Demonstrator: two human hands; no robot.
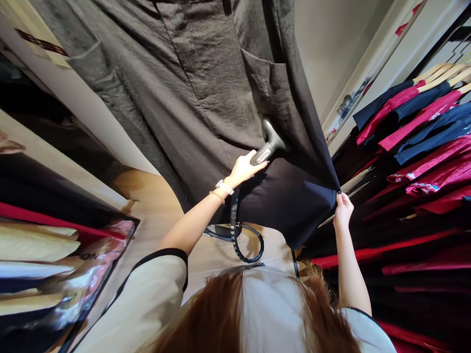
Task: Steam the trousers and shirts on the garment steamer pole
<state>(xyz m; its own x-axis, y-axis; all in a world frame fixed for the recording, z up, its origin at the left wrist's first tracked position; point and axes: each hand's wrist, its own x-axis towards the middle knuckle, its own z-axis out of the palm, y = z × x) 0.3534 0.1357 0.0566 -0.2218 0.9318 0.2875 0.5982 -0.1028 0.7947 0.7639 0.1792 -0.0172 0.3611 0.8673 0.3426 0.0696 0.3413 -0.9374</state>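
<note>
Left hand point(243, 170) grip closed on handheld garment steamer point(270, 146), head pressed against hanging dark garment point(198, 103). Right hand point(343, 211) pinching that garment's hem. Coiled hose point(247, 240) hangs below, rack of red and navy garments point(415, 142) just right

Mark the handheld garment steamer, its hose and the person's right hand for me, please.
handheld garment steamer point(270, 143): head view, on its grey handle
steamer hose point(234, 220): head view, on the braided length below the steamer
right hand point(343, 211): head view, on the back of the hand
</note>
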